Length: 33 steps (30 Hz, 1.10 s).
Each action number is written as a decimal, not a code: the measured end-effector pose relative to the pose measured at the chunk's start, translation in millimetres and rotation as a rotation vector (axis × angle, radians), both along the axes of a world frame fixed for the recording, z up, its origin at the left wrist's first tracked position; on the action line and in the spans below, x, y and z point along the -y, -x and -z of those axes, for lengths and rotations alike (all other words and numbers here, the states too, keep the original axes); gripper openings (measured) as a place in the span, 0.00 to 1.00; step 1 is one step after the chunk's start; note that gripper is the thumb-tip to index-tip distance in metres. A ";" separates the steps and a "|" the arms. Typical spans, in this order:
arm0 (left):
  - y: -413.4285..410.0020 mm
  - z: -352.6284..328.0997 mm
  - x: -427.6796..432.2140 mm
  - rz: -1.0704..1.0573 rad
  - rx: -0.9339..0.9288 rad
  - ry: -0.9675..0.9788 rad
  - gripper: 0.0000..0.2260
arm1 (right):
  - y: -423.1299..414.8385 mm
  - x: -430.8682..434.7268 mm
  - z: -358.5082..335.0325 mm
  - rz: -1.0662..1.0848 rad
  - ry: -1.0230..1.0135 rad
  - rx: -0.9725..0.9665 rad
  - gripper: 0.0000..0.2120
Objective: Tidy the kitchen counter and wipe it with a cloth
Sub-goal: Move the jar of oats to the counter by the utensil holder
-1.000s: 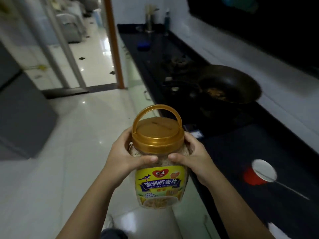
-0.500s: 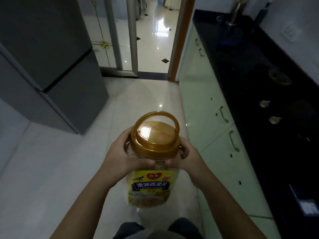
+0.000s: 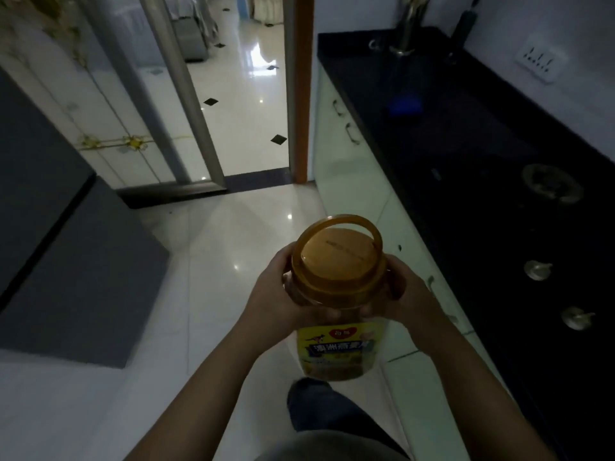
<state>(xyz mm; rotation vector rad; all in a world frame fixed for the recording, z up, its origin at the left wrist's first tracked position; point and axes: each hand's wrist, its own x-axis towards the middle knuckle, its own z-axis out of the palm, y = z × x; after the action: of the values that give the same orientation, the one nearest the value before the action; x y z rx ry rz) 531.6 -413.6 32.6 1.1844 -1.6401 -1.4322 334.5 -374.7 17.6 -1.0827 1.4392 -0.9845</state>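
The jar (image 3: 337, 307) stands upright in the air between both hands, its long axis vertical and its handle raised. The left hand (image 3: 276, 294) and the right hand (image 3: 404, 292) are each clamped on its shoulders just under the lid (image 3: 336, 261). The dark tabletop (image 3: 466, 144) lies to the jar's right, nearer the right hand; the jar hangs over the floor (image 3: 213, 247).

Jar (image 3: 336, 347) label blurred; tap (image 3: 407, 24) top beyond upper edge; counter's (image 3: 466, 134) far items dim.
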 end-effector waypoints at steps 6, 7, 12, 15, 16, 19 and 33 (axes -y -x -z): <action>38.7 -9.8 128.8 0.008 -0.035 0.029 0.37 | 38.3 122.0 -18.9 0.057 0.025 0.050 0.37; 41.9 -9.9 148.7 0.010 -0.050 0.023 0.36 | 40.5 141.0 -19.9 0.062 0.026 0.058 0.36; 53.4 -9.2 257.8 0.063 -0.095 -0.019 0.36 | 46.7 236.8 -20.2 0.108 0.037 0.128 0.31; 54.3 -8.3 334.0 0.138 -0.075 -0.003 0.40 | 43.7 300.3 -19.5 0.174 0.075 0.125 0.33; 53.2 -8.7 359.8 0.161 -0.074 0.003 0.41 | 41.2 322.9 -20.2 0.191 0.088 0.125 0.34; 50.8 -16.2 434.6 0.219 -0.088 0.003 0.42 | 36.7 387.2 -27.3 0.239 0.108 0.113 0.33; 204.2 -44.2 683.1 0.564 -0.099 0.036 0.41 | 139.1 577.5 -37.7 0.647 0.248 0.107 0.37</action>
<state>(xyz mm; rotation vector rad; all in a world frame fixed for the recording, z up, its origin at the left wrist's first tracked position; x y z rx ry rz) 327.4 -1096.7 76.8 0.6343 -2.0136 -1.7493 195.5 -952.1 55.3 -0.7182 1.6435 -1.6868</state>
